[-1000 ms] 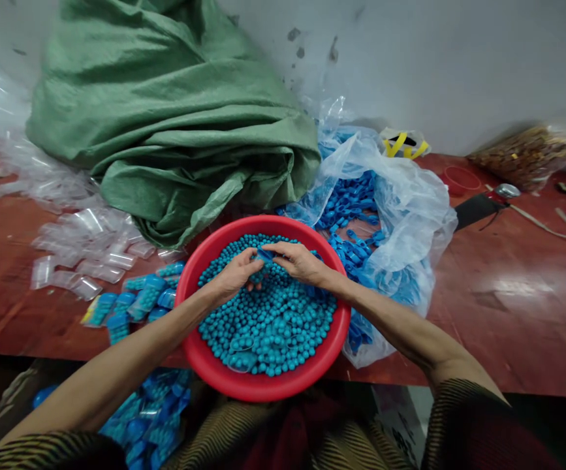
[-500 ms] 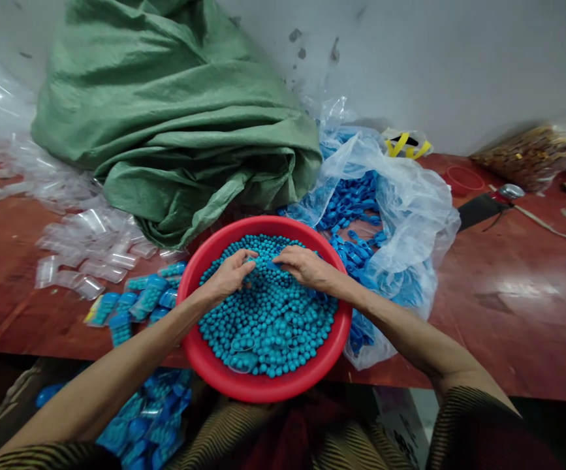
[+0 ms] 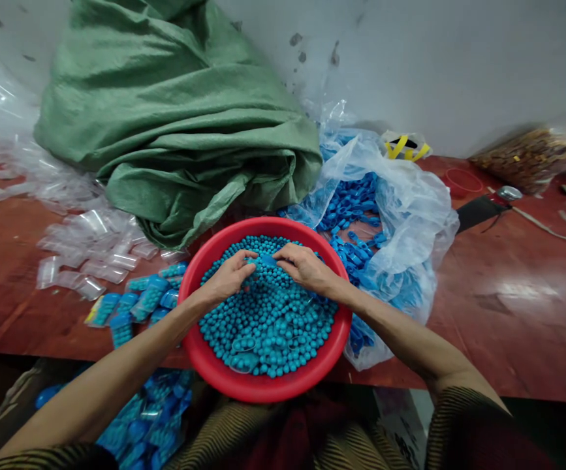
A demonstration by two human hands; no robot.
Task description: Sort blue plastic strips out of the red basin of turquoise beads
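A red basin at the table's front edge is filled with small teal balls. Both hands hover over the basin's far half. My left hand and my right hand are closed, fingertips meeting on a small blue piece held between them, just above the balls. What exactly the piece is, I cannot make out.
A big green woven sack lies behind the basin. A clear plastic bag of blue caps sits to the right. Small clear containers and several filled ones lie left. More filled packs rest below the table edge.
Hands stay over the basin's far half; they dipped slightly toward the balls half a second ago and now pinch the blue piece together again.
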